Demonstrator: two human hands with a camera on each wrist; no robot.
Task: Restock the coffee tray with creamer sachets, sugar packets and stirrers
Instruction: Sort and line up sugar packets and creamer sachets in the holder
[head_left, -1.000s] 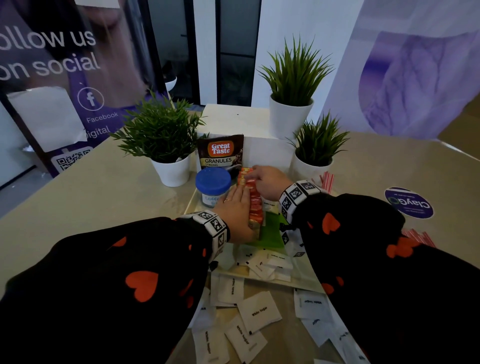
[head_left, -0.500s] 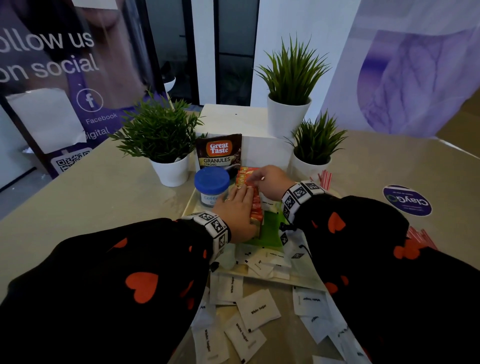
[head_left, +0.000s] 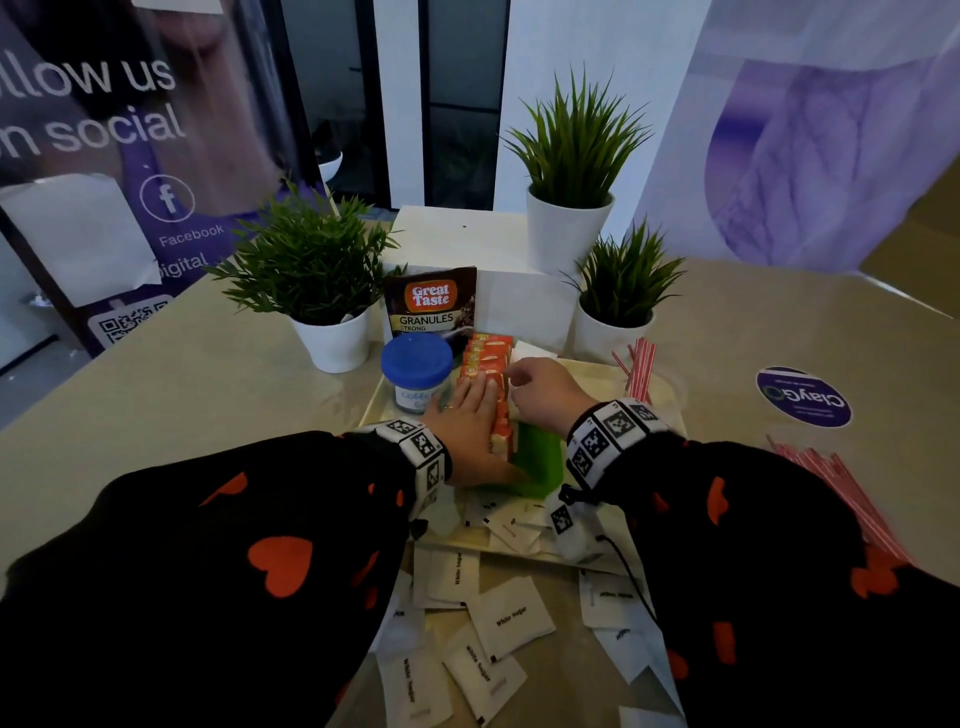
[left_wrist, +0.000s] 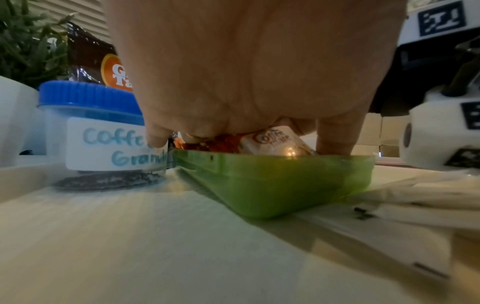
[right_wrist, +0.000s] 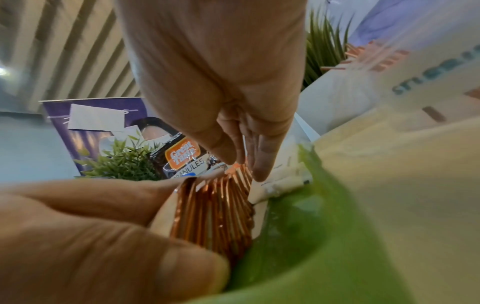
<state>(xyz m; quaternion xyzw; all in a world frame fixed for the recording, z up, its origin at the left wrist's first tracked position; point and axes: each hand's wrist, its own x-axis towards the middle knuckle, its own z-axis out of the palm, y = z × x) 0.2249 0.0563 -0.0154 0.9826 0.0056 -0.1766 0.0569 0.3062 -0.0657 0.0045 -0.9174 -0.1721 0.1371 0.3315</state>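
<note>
A row of orange creamer sachets (head_left: 488, 358) stands on edge in a green container (head_left: 537, 462) on the pale tray (head_left: 371, 410). My left hand (head_left: 475, 400) lies along the row's left side and top with straight fingers, its thumb at the near end. My right hand (head_left: 540, 389) is at the row's right side, fingers pointing down and touching the sachets (right_wrist: 221, 205) beside white packets. White sugar packets (head_left: 511, 616) lie loose on the table, and more sugar packets (head_left: 511, 527) lie in the tray's near part. Striped stirrers (head_left: 641, 364) stand at the tray's far right.
A blue-lidded granules jar (head_left: 415, 366) stands just left of the sachets, with a coffee pouch (head_left: 431, 306) behind it. Three potted plants (head_left: 322, 270) and a white box (head_left: 467, 244) ring the far side. More stirrers (head_left: 841, 493) lie on the table at the right.
My right hand has slid a little nearer along the row, uncovering the far sachets. The left hand stays pressed on the row.
</note>
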